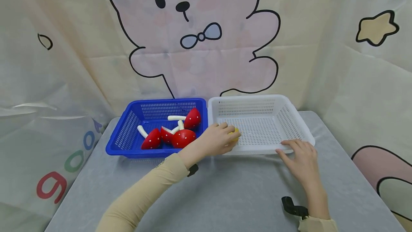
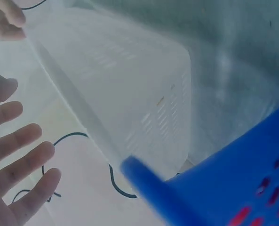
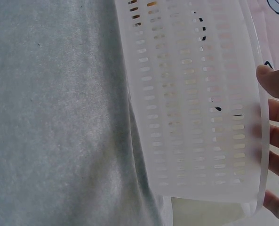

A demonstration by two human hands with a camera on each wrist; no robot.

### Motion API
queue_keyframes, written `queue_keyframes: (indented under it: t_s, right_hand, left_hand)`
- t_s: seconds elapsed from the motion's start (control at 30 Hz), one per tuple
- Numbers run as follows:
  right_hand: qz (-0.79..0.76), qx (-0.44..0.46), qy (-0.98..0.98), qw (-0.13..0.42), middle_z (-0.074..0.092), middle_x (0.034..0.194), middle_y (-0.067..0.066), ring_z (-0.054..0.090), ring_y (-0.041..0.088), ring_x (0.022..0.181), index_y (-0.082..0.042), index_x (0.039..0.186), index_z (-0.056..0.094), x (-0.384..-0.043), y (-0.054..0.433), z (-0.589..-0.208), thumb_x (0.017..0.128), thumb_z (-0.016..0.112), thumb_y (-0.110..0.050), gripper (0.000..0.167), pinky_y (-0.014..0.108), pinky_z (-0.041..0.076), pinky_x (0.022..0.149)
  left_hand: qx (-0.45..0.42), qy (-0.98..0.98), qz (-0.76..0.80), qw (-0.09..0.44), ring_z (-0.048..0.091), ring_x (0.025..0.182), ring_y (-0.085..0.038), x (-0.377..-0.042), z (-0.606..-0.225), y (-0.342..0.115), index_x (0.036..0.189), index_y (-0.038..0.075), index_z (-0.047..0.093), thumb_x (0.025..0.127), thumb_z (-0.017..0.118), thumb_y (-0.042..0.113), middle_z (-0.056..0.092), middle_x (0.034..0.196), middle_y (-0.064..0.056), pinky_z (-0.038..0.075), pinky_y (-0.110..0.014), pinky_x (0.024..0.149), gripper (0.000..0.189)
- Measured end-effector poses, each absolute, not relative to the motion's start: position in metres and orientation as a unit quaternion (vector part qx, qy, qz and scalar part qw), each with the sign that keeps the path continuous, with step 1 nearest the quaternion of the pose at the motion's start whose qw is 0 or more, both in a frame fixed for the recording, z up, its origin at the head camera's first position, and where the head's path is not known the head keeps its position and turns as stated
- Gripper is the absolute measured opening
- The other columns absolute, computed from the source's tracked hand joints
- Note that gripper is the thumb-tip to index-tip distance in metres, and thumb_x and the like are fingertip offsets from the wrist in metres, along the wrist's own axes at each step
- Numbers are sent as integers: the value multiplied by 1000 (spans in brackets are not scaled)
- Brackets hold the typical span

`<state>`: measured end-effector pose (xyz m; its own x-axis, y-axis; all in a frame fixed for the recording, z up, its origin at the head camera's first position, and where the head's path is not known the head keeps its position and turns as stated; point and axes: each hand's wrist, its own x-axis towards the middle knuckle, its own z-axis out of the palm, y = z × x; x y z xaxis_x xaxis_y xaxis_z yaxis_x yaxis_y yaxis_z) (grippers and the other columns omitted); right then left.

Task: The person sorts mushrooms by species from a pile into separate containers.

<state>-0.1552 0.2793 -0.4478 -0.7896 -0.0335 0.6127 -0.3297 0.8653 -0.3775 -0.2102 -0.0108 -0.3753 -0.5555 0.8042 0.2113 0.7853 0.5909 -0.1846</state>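
Note:
My left hand [image 1: 220, 139] reaches over the near left part of the white plastic basket [image 1: 302, 131]. Partly hidden behind its fingers is a small yellow thing [image 1: 237, 134], its kind unclear. In the left wrist view the fingers [image 2: 24, 160] are spread and fairly straight, with nothing seen between them. At the basket's front right corner, my right hand [image 1: 300, 158] holds the rim, its thumb [image 3: 274, 84] outside and its other fingers inside. Several red toy mushrooms [image 1: 183, 139] with white dots and pale stems lie in the blue basket [image 1: 117, 142], left of the white one.
The two baskets stand side by side at the back of a table with a grey cloth [image 1: 225, 196]. Behind them hangs a printed curtain [image 1: 299, 28] with a cartoon bear, and it also covers both sides.

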Motion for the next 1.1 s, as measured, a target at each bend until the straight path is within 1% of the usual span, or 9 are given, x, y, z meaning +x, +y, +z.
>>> queue_keyframes:
  t_s: [0.07,0.23,0.43,0.57,0.7,0.8,0.97,1.1]
  right_hand:
    - [239,101,-914,313,68,97,16,54,38,95,-6,98,68,-155,280,-447,70,81,-15,32,57,33,89]
    - [236,103,-912,318,68,96,16,54,38,95,-5,97,68,-156,282,-446,70,81,-14,31,56,34,88]
    - [239,102,-917,302,67,97,16,54,38,96,-5,99,68,-154,280,-444,72,80,-16,31,57,33,89]
    - [242,103,-920,292,67,99,16,54,38,97,-6,99,68,-154,277,-445,74,80,-17,31,57,33,89]
    - [241,100,-918,299,68,99,16,54,37,97,-6,99,68,-154,276,-446,72,81,-17,31,57,32,90]
    - [239,100,-917,304,68,98,16,54,38,96,-6,99,68,-154,277,-447,71,81,-16,32,58,33,89]
    - [241,97,-917,302,67,99,17,54,38,96,-6,99,68,-154,278,-447,72,81,-16,32,58,32,89]
    - [243,92,-919,297,67,100,17,53,37,97,-6,99,68,-153,278,-446,72,81,-16,31,58,31,89]
  left_hand:
    - [-449,-881,14,148,61,100,-13,-205,-378,-15,123,25,60,90,63,36,66,116,5,48,-18,72,34]
    - [-438,-885,-27,157,61,104,-13,-193,-384,-23,127,25,58,89,66,35,65,121,4,50,-20,77,40]
    - [-401,-897,-68,171,61,108,-13,-174,-395,-37,132,25,56,88,69,34,65,123,4,53,-23,83,47]
    - [-377,-904,-84,184,60,104,-12,-159,-407,-51,130,25,58,87,70,33,65,120,5,53,-22,82,45]
    - [-372,-899,-88,214,60,98,-11,-147,-415,-63,126,25,62,85,72,30,67,116,5,52,-20,79,42]
    - [-372,-895,-88,229,61,97,-11,-139,-420,-71,123,24,64,83,75,29,68,113,4,53,-21,79,42]
    - [-365,-899,-86,227,62,97,-12,-129,-427,-85,121,23,65,79,79,29,68,110,4,54,-24,82,45]
    - [-354,-907,-81,215,61,96,-12,-124,-437,-95,119,23,66,77,80,28,68,109,4,54,-25,80,45]
